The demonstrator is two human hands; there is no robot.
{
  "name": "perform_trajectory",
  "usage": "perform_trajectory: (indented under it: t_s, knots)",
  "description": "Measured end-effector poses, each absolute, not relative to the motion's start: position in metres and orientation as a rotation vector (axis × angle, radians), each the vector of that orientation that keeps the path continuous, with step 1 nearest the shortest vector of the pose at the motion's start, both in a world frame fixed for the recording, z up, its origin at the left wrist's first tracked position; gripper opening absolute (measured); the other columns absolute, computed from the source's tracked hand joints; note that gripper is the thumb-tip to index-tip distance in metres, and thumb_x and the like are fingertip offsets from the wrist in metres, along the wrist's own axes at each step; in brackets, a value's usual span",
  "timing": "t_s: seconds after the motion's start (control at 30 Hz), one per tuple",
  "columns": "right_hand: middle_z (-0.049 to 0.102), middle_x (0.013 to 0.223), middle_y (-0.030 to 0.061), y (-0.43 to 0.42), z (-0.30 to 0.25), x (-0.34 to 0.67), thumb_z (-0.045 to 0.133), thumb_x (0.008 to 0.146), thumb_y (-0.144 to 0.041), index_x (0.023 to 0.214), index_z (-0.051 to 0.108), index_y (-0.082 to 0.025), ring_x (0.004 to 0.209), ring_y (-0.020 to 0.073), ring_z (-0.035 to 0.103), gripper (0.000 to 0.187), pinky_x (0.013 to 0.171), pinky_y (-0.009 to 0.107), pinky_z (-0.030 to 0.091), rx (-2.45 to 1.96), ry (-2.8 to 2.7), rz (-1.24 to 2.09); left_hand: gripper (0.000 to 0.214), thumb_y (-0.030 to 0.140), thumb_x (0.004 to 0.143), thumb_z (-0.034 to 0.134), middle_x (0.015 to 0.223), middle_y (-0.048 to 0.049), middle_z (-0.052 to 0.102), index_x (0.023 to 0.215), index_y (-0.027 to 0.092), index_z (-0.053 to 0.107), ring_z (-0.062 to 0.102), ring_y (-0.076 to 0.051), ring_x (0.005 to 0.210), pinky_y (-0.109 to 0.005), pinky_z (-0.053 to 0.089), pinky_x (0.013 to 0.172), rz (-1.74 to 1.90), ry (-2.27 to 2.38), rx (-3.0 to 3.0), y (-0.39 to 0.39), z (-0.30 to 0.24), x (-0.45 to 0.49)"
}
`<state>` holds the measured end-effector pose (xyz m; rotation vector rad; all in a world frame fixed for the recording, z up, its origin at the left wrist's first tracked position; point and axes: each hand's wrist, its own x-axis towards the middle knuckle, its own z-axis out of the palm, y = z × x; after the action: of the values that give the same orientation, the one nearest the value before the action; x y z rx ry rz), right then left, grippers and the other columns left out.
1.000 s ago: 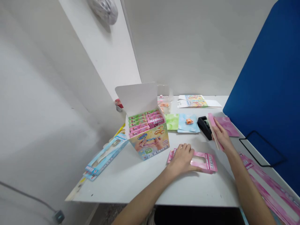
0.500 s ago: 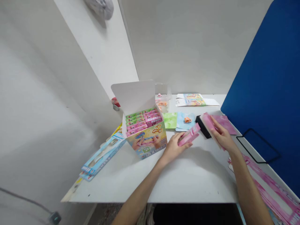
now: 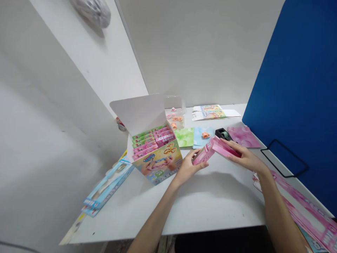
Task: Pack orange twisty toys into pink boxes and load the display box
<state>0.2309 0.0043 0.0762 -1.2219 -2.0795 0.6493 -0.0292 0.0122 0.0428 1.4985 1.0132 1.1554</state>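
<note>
My left hand [image 3: 187, 165] grips a small pink packet box [image 3: 201, 155], lifted off the white table [image 3: 216, 200] and tilted. My right hand [image 3: 240, 156] holds a flat pink card [image 3: 223, 147] whose end meets the box's upper end. Both hands hover just right of an open display carton [image 3: 155, 154] with its white lid up, filled with rows of pink and green packets [image 3: 150, 137].
A black tape dispenser [image 3: 222, 134], green [image 3: 184, 137], blue [image 3: 201, 137] and pink sheets [image 3: 243, 136] lie behind the hands. A small orange piece [image 3: 205, 135] sits on the blue sheet. Blue boxes [image 3: 105, 188] lie left; pink flat cartons [image 3: 305, 207] lie right under a blue partition [image 3: 297, 88].
My left hand picked the pink box up from the table and raised it. My right hand brought the pink card away from the tape dispenser and over to the box.
</note>
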Motion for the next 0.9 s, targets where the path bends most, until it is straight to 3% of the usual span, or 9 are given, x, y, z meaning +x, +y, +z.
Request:
perform_trajectory:
  t_s: [0.13, 0.43, 0.6, 0.77, 0.9]
  knots:
    - [0.046, 0.149, 0.0053, 0.003, 0.079, 0.237, 0.054, 0.090, -0.052, 0.148, 0.038, -0.031, 0.136, 0.0298, 0.042, 0.064, 0.111, 0.048, 0.035, -1.201, -2.117, 0.761, 0.056, 0.034, 0.059, 0.085, 0.113, -0.0076, 0.067, 0.111, 0.023, 0.069, 0.059, -0.027, 0.102, -0.032, 0.044, 0.091, 1.122, 1.001, 1.556, 0.013, 0.042, -0.030]
    - [0.043, 0.151, 0.0050, 0.005, 0.080, 0.242, 0.053, 0.090, -0.056, 0.147, 0.041, -0.028, 0.133, 0.0324, 0.046, 0.065, 0.105, 0.043, 0.044, -1.122, -2.119, 0.996, 0.070, 0.045, 0.063, 0.080, 0.130, -0.0092, 0.059, 0.125, 0.020, 0.058, 0.055, -0.029, 0.117, -0.038, 0.043, 0.100, 0.868, 0.956, 1.674, 0.014, 0.050, -0.039]
    - [0.046, 0.149, 0.0033, 0.006, 0.078, 0.243, 0.060, 0.087, -0.050, 0.146, 0.043, -0.031, 0.133, 0.0314, 0.046, 0.065, 0.108, 0.043, 0.040, -1.161, -2.157, 0.959, 0.074, 0.044, 0.065, 0.080, 0.133, -0.0127, 0.056, 0.129, 0.018, 0.055, 0.051, -0.031, 0.124, -0.041, 0.039, 0.106, 0.868, 1.065, 1.780, 0.019, 0.041, -0.040]
    - [0.050, 0.146, 0.0031, 0.009, 0.074, 0.245, 0.062, 0.086, -0.040, 0.144, 0.045, -0.032, 0.129, 0.0290, 0.051, 0.061, 0.104, 0.039, 0.045, -1.145, -2.139, 1.099, 0.074, 0.042, 0.065, 0.081, 0.137, -0.0117, 0.055, 0.131, 0.019, 0.056, 0.051, -0.030, 0.126, -0.041, 0.039, 0.107, 0.822, 1.069, 1.794, 0.020, 0.040, -0.041]
    - [0.048, 0.147, 0.0029, 0.009, 0.074, 0.244, 0.065, 0.081, -0.034, 0.142, 0.048, -0.031, 0.133, 0.0273, 0.046, 0.063, 0.110, 0.038, 0.038, -1.140, -2.158, 1.053, 0.070, 0.041, 0.067, 0.079, 0.134, -0.0106, 0.058, 0.130, 0.020, 0.057, 0.054, -0.030, 0.123, -0.040, 0.040, 0.106, 0.805, 1.079, 1.795, 0.018, 0.043, -0.040]
